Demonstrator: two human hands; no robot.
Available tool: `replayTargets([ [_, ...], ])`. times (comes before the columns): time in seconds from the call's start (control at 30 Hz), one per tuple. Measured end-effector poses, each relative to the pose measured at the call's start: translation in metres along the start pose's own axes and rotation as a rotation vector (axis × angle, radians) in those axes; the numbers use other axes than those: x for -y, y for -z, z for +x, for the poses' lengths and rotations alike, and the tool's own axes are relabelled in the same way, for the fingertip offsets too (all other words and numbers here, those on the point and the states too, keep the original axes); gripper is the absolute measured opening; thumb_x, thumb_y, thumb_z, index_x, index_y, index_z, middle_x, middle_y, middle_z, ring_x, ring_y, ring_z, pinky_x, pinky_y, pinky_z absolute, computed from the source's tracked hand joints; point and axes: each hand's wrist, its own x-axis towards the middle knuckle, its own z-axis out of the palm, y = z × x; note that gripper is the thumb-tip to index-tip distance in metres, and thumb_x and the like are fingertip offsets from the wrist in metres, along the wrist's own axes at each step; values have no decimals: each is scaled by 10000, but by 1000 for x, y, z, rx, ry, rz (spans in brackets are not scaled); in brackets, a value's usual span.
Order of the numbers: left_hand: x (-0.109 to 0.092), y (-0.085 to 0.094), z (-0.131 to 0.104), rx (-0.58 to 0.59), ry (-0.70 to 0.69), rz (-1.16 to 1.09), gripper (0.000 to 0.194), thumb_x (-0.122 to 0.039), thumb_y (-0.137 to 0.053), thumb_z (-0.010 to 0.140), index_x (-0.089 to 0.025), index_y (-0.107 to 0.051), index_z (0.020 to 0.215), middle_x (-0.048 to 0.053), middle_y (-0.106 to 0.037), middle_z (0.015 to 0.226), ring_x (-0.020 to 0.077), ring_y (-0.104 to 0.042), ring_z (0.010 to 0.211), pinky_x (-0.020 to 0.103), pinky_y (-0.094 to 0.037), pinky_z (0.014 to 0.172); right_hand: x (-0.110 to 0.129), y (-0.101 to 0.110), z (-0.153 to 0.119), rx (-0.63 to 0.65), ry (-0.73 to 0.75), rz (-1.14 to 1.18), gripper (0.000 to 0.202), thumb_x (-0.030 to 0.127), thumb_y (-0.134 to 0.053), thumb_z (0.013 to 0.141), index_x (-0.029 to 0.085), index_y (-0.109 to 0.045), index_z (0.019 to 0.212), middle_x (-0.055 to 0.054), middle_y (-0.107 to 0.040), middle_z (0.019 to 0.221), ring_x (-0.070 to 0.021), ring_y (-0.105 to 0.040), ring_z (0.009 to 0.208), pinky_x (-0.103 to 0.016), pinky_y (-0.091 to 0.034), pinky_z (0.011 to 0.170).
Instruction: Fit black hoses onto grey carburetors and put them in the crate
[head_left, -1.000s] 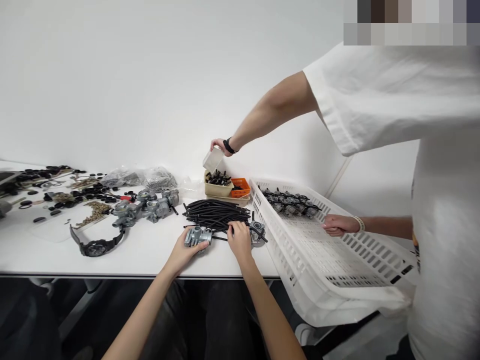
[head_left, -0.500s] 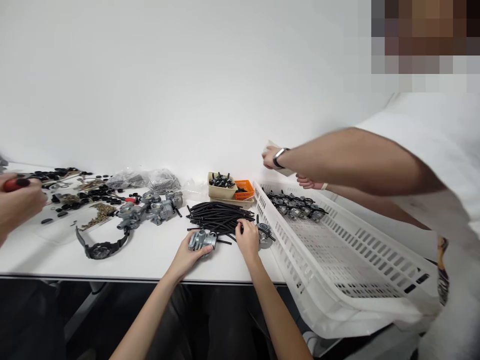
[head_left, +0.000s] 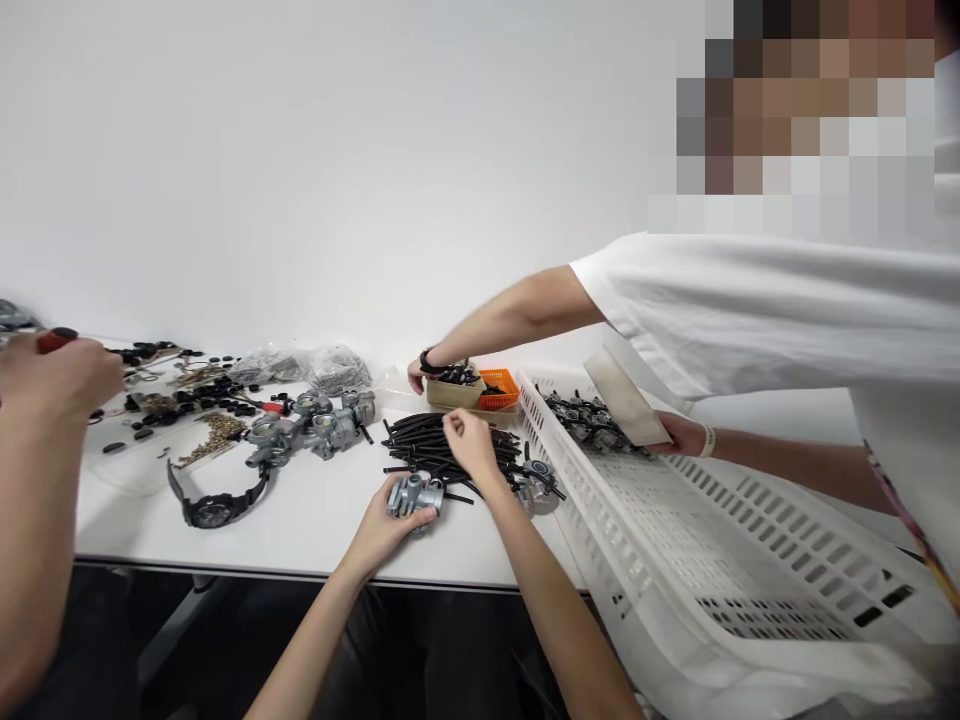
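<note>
My left hand [head_left: 384, 528] is wrapped round a grey metal carburetor [head_left: 415, 494] above the front of the table, with a short black tube sticking out to its right. Over the pile of black rubber hoses [head_left: 417, 438] is my right hand [head_left: 472, 447], fingers curled together; whatever may be in them is hidden. Another carburetor [head_left: 535, 488] lies right of the hoses, against the crate, partly behind my right forearm. To the left, several carburetors [head_left: 330, 428] stand in a group.
A white perforated crate [head_left: 757, 640] holding several carburetors [head_left: 581, 415] is at right. A co-worker's arm [head_left: 517, 315] reaches to a beige basket [head_left: 455, 393] beside an orange basket [head_left: 501, 388]. Leftward are a wristwatch [head_left: 214, 511], brass fittings [head_left: 217, 436] and another person's hand [head_left: 75, 375].
My right hand has moved left and away from me over the hoses. The co-worker's arm has swung to the beige basket, their other hand holding a pale flat piece over the crate.
</note>
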Motion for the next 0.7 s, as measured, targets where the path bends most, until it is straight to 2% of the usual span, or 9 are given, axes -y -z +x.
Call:
replayTargets([
  [0.1,-1,0,0,13,0,-4,576,-448,-767,611,-173,-540,1065,78,-664,1026,244,-615,933,341,-447,854,-4,-20,-38,60,23,-70,219,276,-478,897,213,-611,735,4,-634,637,-140,-564,574,-226,-381,573],
  [0.2,-2,0,0,29,-1,-3,575,-439,-771,608,-171,-539,1061,82,-660,1022,246,-610,930,350,-445,854,-12,-27,-62,84,73,-98,232,254,-484,905,209,-591,704,-5,-617,663,-142,-553,625,-226,-382,601],
  [0.33,0,1,1,-2,-4,-13,575,-436,-773,605,-170,-546,1061,80,-658,1024,242,-607,931,348,-448,856,-18,-23,-68,82,128,-85,203,210,-478,903,206,-598,739,-20,-620,715,-152,-553,695,-238,-399,655],
  [0.5,3,1,2,-41,-1,-8,550,-435,-766,613,-169,-569,1053,67,-667,990,231,-610,899,333,-460,829,-17,-24,-73,181,117,-130,184,50,-524,767,210,-615,780,-17,-635,741,-165,-561,734,-244,-388,638],
  [0.7,5,2,2,-34,-6,-11,547,-436,-766,622,-168,-564,1054,69,-662,1000,224,-606,906,331,-454,845,-17,-25,-76,191,92,-114,235,17,-530,704,217,-616,793,-12,-645,765,-169,-565,745,-247,-394,645],
])
